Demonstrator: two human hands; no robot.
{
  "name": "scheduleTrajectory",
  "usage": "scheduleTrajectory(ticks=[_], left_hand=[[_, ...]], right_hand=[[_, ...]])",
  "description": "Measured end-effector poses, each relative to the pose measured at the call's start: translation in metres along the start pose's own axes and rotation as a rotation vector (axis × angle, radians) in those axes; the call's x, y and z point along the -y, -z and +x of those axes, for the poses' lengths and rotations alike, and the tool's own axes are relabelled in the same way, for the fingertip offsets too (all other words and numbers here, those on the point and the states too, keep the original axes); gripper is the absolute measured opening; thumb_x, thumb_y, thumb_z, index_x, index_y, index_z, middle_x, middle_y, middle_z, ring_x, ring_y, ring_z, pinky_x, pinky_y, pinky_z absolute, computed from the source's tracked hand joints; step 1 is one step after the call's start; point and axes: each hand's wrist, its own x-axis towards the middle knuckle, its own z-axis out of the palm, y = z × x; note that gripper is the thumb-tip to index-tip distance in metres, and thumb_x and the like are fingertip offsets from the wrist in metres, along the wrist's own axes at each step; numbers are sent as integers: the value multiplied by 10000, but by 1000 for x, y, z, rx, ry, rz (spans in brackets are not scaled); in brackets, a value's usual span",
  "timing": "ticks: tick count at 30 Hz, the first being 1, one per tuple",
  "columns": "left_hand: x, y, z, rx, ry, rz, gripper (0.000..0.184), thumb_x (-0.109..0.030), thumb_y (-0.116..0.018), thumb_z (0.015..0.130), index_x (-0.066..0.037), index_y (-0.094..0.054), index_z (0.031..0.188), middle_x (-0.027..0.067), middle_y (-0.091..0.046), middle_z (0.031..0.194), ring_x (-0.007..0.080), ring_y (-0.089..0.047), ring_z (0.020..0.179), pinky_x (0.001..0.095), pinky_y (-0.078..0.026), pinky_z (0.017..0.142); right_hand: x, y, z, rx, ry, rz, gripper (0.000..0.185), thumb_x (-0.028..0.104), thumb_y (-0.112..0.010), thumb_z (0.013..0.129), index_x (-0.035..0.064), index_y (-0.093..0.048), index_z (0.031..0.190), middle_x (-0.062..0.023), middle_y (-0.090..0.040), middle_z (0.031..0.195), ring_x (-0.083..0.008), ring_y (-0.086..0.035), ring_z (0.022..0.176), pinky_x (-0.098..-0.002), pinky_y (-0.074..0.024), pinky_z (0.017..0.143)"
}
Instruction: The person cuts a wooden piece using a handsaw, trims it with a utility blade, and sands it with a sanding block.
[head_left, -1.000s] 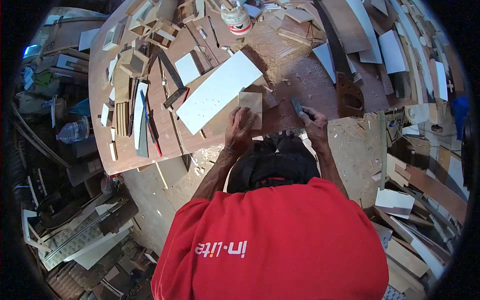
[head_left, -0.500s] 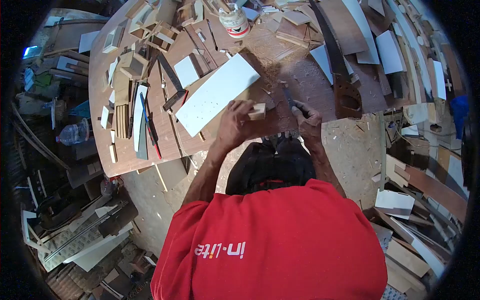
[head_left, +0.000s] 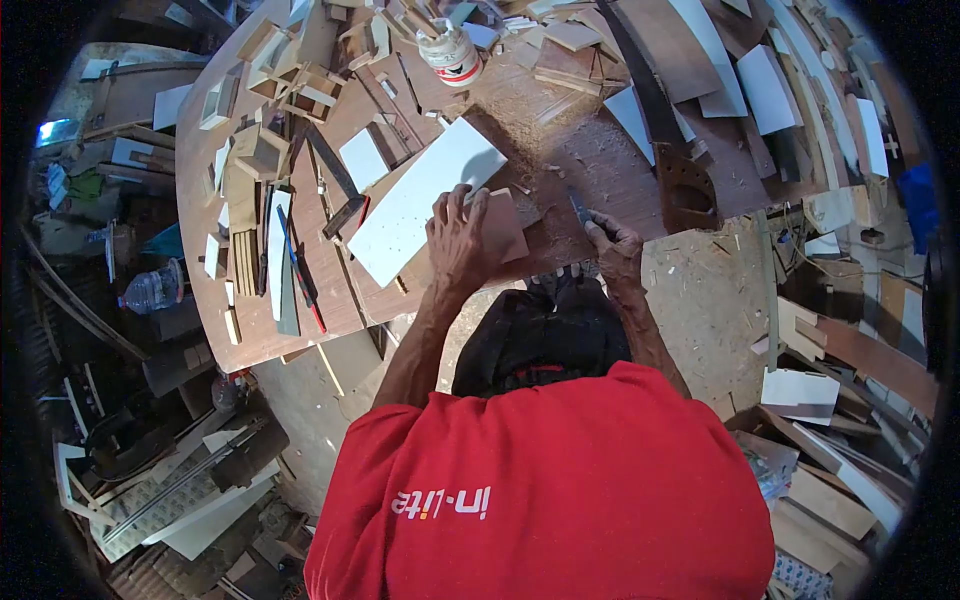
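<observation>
My left hand (head_left: 460, 240) has its fingers bent over the left side of a brown wooden piece (head_left: 507, 228) near the table's front edge. Part of that piece is hidden under the hand. Just behind it lies a long white board (head_left: 425, 200) with small dark specks, which the fingertips overlap. My right hand (head_left: 615, 245) is closed around a slim tool with a narrow metal blade (head_left: 578, 207), perhaps a chisel. The blade points away from me, a little above the tabletop and apart from the wooden piece; its handle is hidden in the fingers.
A handsaw (head_left: 685, 185) lies to the right, its handle near the front edge. A white tub (head_left: 450, 60) stands at the back beside wood shavings (head_left: 535, 135). Small wooden boxes (head_left: 310, 90), a square (head_left: 345, 215) and offcuts crowd the left of the table (head_left: 330, 310).
The wooden piece has turned, so a broad brown face shows instead of its pale end. My left hand has shifted slightly left and away from me. The blade has drawn back toward me.
</observation>
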Motion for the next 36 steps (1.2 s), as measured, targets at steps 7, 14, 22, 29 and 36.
scheduleTrajectory(ticks=[7, 14, 22, 29, 36], left_hand=[[1, -22, -22, 124, -88, 159, 929, -551, -794, 660, -70, -442, 1373, 205, -303, 1476, 432, -262, 1379, 642, -193, 1101], [6, -20, -22, 10, -337, 110, 494, -203, -661, 842, -6, -513, 1270, 243, -516, 1311, 378, -473, 1270, 655, -176, 1122], [-10, 28, 15, 12, -166, -101, 227, -94, -608, 858, -8, -544, 1059, 192, -630, 948, 372, -624, 879, 457, -503, 738], [3, 22, 29, 94, -163, -54, 218, -101, -642, 842, -22, -523, 1008, 189, -608, 916, 390, -603, 865, 459, -483, 731], [0, 22, 31, 110, -127, 10, 180, -88, -629, 855, -30, -478, 935, 156, -557, 851, 374, -577, 822, 470, -452, 679]], right_hand=[[-2, -6, 3, -2, 48, 36, 285, 135, -626, 889, -24, -679, 1120, -113, -711, 997, -153, -646, 909, -284, -498, 825], [20, -10, -6, -5, 85, -196, 288, 156, -614, 900, -20, -672, 1120, -113, -717, 989, -160, -657, 896, -300, -510, 793], [25, -34, -16, 40, 567, -472, 232, 120, -571, 852, 4, -653, 1036, -192, -648, 923, -374, -648, 833, -420, -526, 717], [19, -51, -12, 105, 650, -600, 259, 106, -569, 844, 9, -628, 1077, -187, -636, 911, -371, -638, 813, -447, -525, 697], [13, -68, -19, 67, 922, -679, 322, 103, -608, 825, -40, -576, 1110, -179, -600, 925, -334, -640, 792, -421, -526, 652]])
